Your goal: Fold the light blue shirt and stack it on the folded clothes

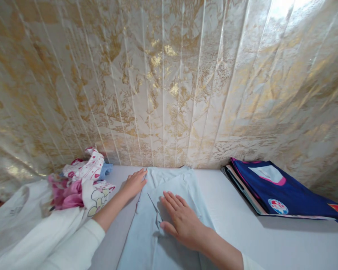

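Observation:
A light blue garment (183, 184) lies spread lengthwise in front of me, with a few creases and a dark slit or print line near its middle. My right hand (183, 223) rests flat on it, thumb spread away from the other fingers. At the garment's upper left edge is my left hand (134, 183), its fingers stretched out and touching the cloth there. Neither hand grips anything. Part of the garment is hidden under my right hand and forearm, and its near end runs out of view.
To the left lies a loose heap of clothes (86, 165), white, pink and printed. A stack of folded garments (281, 183) with a navy one on top sits at the right. Behind the white surface (228, 232) hangs a gold-patterned curtain (169, 86).

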`<state>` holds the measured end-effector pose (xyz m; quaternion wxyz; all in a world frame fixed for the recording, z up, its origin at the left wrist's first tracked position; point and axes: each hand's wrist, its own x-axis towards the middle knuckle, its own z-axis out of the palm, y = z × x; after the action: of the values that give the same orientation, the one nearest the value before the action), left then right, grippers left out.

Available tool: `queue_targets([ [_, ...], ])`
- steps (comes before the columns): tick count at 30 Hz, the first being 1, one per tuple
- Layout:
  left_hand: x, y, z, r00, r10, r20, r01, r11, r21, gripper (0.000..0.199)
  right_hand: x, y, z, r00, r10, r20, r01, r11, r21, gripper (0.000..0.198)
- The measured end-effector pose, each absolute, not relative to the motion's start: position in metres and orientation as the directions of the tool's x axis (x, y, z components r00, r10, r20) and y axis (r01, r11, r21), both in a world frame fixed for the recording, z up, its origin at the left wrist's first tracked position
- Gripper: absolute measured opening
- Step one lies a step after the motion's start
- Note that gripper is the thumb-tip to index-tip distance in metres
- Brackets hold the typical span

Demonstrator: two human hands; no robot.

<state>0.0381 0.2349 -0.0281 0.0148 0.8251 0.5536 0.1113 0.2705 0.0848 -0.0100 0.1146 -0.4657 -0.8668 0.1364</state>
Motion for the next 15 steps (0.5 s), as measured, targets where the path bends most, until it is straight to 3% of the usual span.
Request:
queue_targets([
  [4,0.049,0.251,-0.039,0.38,0.912,0.154,0.913,-0.397,0.094,0.047,0.252,0.1,-0.016,-0.621,0.781,0.072,0.71,0.598,-0.372,0.072],
  [15,0.054,0.256,-0.043,0.382,0.897,0.222,0.92,-0.391,-0.003,0.046,0.251,0.114,-0.033,-0.65,0.758,0.057,0.706,0.629,-0.325,0.069],
])
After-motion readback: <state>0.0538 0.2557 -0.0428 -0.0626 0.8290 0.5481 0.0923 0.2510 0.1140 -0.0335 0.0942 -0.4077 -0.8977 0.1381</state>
